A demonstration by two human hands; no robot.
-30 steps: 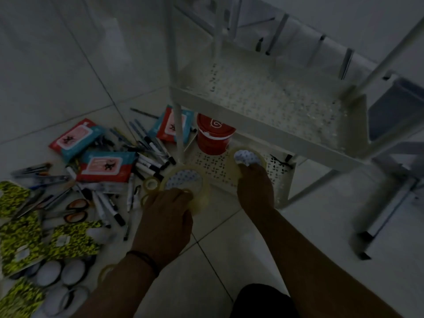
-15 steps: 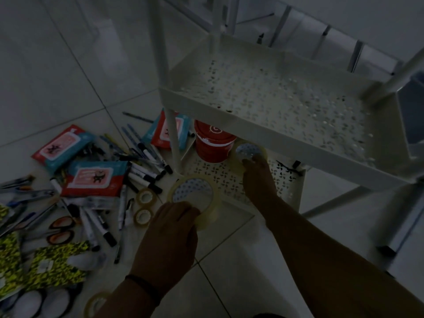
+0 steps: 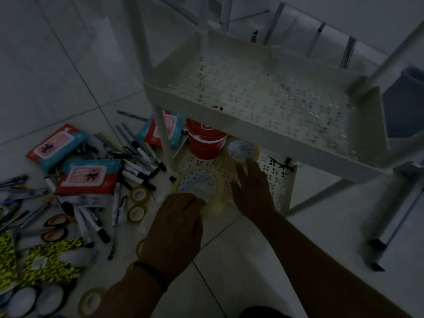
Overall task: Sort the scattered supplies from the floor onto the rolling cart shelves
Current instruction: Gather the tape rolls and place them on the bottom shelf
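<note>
My left hand (image 3: 174, 228) grips a large clear tape roll (image 3: 218, 193) by its near rim, over the front corner of the white cart's bottom shelf (image 3: 275, 177). A second large tape roll (image 3: 254, 152) lies flat on that shelf beside a red tub (image 3: 204, 143). My right hand (image 3: 252, 189) hovers just in front of the second roll with straight fingers, holding nothing. The perforated middle shelf (image 3: 263, 99) above is bare.
Wipe packs (image 3: 89, 175), pens and markers (image 3: 137, 157), small tape rolls (image 3: 138, 193), orange-handled scissors (image 3: 55, 228) and yellow patterned packs (image 3: 52, 255) lie scattered on the tiled floor at left. One more tape roll (image 3: 89, 301) lies near my left wrist. A cart post (image 3: 164, 138) stands by the wipes.
My right hand has let go of the second tape roll on the bottom shelf and drawn back. My left hand has carried its roll forward over the shelf's corner.
</note>
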